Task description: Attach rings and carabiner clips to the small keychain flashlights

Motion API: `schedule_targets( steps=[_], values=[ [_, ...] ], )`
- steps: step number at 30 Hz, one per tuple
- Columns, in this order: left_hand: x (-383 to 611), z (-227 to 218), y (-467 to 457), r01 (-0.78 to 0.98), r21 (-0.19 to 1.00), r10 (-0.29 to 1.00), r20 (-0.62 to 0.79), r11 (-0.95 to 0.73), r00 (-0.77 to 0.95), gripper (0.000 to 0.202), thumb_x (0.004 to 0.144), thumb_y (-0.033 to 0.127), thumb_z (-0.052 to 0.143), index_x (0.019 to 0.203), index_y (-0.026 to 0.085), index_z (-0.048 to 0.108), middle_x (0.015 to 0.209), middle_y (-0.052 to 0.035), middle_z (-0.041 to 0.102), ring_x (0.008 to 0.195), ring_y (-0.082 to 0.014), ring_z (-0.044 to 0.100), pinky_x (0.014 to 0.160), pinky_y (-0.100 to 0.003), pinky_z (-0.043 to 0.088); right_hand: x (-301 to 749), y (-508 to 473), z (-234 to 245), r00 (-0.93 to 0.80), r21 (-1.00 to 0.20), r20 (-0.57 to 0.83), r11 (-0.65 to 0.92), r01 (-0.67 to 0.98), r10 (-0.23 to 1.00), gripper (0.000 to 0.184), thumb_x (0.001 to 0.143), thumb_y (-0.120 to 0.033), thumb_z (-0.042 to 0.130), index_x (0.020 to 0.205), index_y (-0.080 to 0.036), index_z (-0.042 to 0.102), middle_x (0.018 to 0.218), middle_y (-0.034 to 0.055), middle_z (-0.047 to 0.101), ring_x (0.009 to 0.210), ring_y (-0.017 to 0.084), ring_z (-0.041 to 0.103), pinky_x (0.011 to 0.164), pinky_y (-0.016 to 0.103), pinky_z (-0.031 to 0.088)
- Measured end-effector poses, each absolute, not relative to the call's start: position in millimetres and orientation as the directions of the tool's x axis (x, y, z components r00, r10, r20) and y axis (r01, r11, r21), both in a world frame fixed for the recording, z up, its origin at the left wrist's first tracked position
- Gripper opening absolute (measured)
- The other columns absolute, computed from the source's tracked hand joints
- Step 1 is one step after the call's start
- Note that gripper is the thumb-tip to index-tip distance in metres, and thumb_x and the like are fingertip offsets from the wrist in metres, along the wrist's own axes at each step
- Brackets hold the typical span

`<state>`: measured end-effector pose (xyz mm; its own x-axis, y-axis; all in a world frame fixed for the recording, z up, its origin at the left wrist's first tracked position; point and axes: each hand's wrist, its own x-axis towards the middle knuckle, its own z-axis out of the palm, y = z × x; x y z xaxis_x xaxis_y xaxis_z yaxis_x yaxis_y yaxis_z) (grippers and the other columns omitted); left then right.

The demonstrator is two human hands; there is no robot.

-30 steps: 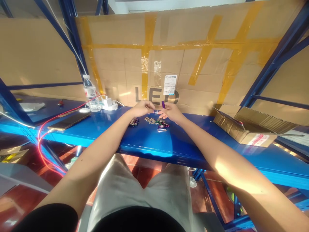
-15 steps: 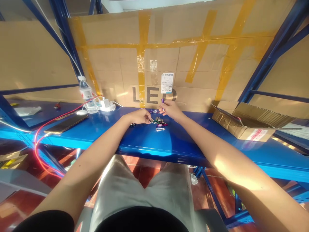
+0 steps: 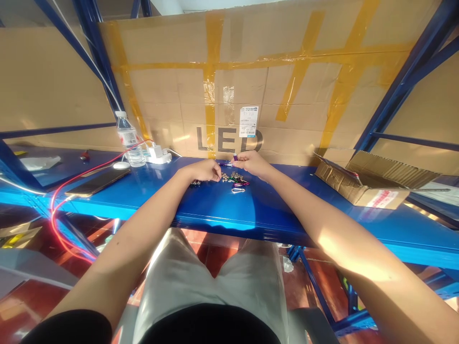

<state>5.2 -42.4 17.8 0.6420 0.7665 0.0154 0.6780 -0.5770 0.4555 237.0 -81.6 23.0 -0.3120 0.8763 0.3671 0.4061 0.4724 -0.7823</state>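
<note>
My right hand (image 3: 251, 163) pinches a small purple tube (image 3: 235, 156) that stands upright between thumb and fingers. To its left, my left hand (image 3: 207, 170) is closed in a pinch low over the blue shelf; whether anything is between its fingertips is too small to tell. Between the hands lies a pile of small metal parts (image 3: 236, 177), some silvery, some green and pink. A silvery carabiner (image 3: 238, 190) rests in front of the pile. Another slim purple piece (image 3: 225, 164) lies behind it. Dark small parts (image 3: 195, 183) show partly under my left wrist.
An open cardboard box (image 3: 358, 184) sits on the right of the blue shelf (image 3: 215, 210). At left are a water bottle (image 3: 129, 141), a white power plug (image 3: 156, 154), a phone (image 3: 96, 182) and a red cable (image 3: 57, 200). A big taped carton (image 3: 172, 105) stands behind.
My left hand has drawn back slightly left from the pile, showing more metal parts. My right hand has shifted a little left and down with the purple tube.
</note>
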Motion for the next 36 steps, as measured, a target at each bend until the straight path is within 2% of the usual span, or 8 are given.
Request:
schedule_targets(
  steps=[4, 9, 12, 17, 30, 36],
  values=[
    [3, 20, -45, 0.696, 0.465, 0.778, -0.025, -0.547, 0.628, 0.025, 0.071, 0.03, 0.073, 0.092, 0.019, 0.079, 0.086, -0.0043, 0.078, 0.079, -0.0184, 0.068, 0.072, -0.028, 0.045, 235, -87, 23, -0.449, -0.748, 0.298, 0.498, 0.439, 0.842, 0.019, 0.08, -0.033, 0.072, 0.078, -0.014, 0.073, 0.071, 0.0028, 0.067, 0.069, 0.015, 0.059, 0.065, 0.029, 0.045],
    [2, 21, -43, 0.694, 0.443, 0.761, -0.037, -0.568, 0.647, 0.028, 0.068, 0.032, 0.076, 0.094, 0.02, 0.08, 0.094, -0.004, 0.08, 0.085, -0.0197, 0.069, 0.078, -0.028, 0.045, 230, -90, 20, -0.55, -0.694, 0.217, 0.524, 0.494, 0.806, 0.013, 0.074, -0.026, 0.073, 0.08, -0.015, 0.077, 0.078, 0.0042, 0.074, 0.071, 0.016, 0.063, 0.067, 0.029, 0.048],
    [1, 20, -40, 0.704, 0.433, 0.762, -0.056, -0.563, 0.645, 0.03, 0.068, 0.034, 0.076, 0.095, 0.02, 0.08, 0.096, -0.0046, 0.079, 0.087, -0.0206, 0.068, 0.079, -0.028, 0.045, 228, -90, 18, -0.549, -0.692, 0.172, 0.497, 0.524, 0.818, 0.014, 0.072, -0.023, 0.075, 0.083, -0.016, 0.078, 0.08, 0.0047, 0.076, 0.073, 0.017, 0.066, 0.067, 0.028, 0.049],
    [2, 21, -44, 0.73, 0.409, 0.769, -0.097, -0.548, 0.632, 0.031, 0.069, 0.037, 0.075, 0.094, 0.019, 0.078, 0.096, -0.005, 0.078, 0.082, -0.0193, 0.065, 0.075, -0.028, 0.043, 224, -93, 18, -0.527, -0.677, 0.112, 0.453, 0.58, 0.842, 0.013, 0.073, -0.02, 0.074, 0.083, -0.016, 0.079, 0.071, 0.002, 0.073, 0.063, 0.015, 0.062, 0.061, 0.026, 0.046],
    [2, 20, -42, 0.676, 0.455, 0.761, 0.006, -0.58, 0.648, 0.022, 0.064, 0.032, 0.08, 0.081, 0.018, 0.077, 0.083, -0.0028, 0.077, 0.079, -0.019, 0.066, 0.073, -0.028, 0.043, 224, -95, 19, -0.513, -0.655, 0.098, 0.443, 0.612, 0.853, 0.015, 0.074, -0.021, 0.074, 0.087, -0.015, 0.079, 0.069, 0.0017, 0.07, 0.061, 0.014, 0.058, 0.059, 0.026, 0.044],
    [1, 24, -46, 0.671, 0.458, 0.732, -0.064, -0.582, 0.678, 0.024, 0.065, 0.034, 0.08, 0.084, 0.019, 0.08, 0.085, -0.0029, 0.078, 0.08, -0.0191, 0.067, 0.074, -0.028, 0.046, 225, -91, 16, -0.53, -0.662, 0.108, 0.459, 0.593, 0.841, 0.016, 0.073, -0.024, 0.075, 0.085, -0.015, 0.077, 0.066, 0.0011, 0.069, 0.061, 0.014, 0.058, 0.06, 0.026, 0.044]
  ],
)
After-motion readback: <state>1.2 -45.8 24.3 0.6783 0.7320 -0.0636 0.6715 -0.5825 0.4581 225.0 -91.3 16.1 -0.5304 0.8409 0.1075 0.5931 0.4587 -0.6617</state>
